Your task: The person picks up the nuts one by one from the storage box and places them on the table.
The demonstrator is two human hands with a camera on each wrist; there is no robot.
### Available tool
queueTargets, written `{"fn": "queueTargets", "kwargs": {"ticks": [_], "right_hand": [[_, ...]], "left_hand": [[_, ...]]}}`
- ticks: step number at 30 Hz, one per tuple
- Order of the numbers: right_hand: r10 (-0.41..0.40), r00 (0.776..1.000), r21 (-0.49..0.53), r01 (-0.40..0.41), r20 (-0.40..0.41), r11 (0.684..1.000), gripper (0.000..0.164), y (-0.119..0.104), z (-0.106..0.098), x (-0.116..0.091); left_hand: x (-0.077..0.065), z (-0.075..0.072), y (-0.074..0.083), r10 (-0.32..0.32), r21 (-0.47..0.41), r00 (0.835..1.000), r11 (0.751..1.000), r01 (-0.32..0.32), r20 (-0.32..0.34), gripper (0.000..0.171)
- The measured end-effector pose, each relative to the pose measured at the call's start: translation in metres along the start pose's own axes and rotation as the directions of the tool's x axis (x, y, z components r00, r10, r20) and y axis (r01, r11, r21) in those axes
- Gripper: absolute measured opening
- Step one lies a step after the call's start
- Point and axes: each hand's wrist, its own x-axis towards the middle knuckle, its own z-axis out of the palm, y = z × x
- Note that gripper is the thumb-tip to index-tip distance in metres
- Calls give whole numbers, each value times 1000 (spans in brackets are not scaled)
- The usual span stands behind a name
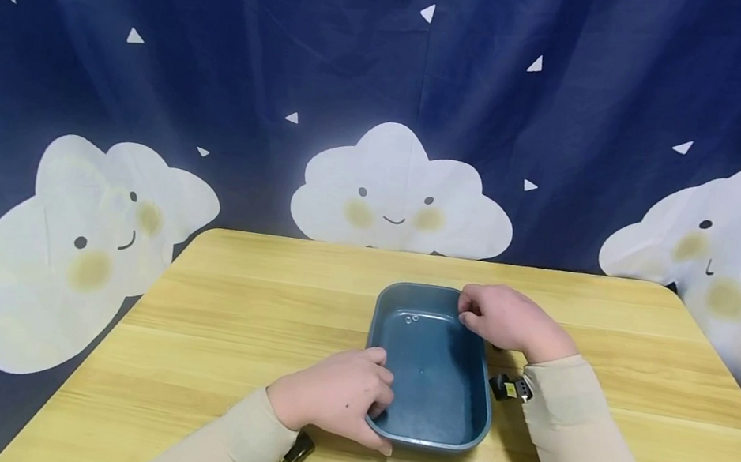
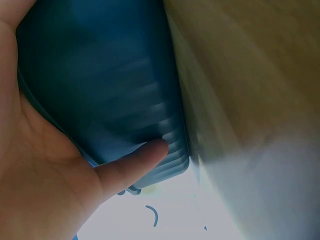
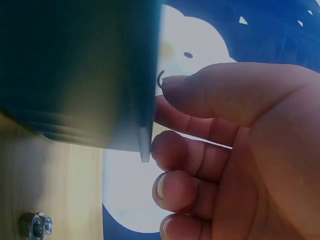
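A blue plastic bin (image 1: 431,376) with rounded corners stands on the wooden table. Over its near left rim my left hand (image 1: 342,393) grips the wall, fingers inside and thumb (image 2: 135,162) against the ribbed outer side. At the far right corner of the rim is my right hand (image 1: 509,315), fingers bent and tips close to the bin wall (image 3: 125,100). Whether those fingertips pinch anything is hidden. Two small shiny pieces (image 1: 411,318) lie on the bin floor near its far end. In the right wrist view, metal nuts (image 3: 35,225) rest on the table beside the bin.
The pale wooden table (image 1: 244,308) extends around the bin on all sides. Behind it hangs a dark blue curtain (image 1: 264,31) printed with smiling clouds (image 1: 404,196). Small black devices (image 1: 511,388) are strapped at both wrists.
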Motion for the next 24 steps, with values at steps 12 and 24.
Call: {"fn": "queueTargets", "kwargs": {"ticks": [12,24], "right_hand": [[44,999,38,-45,14,998,3,-12,-10,-3],[-35,999,9,35,7,999,6,-34,-4,9]], "left_hand": [[1,-3,1,-6,-21,1000,1000,6,4,55],[1,-1,0,-13,-15,1000,1000,13,11,56]]}}
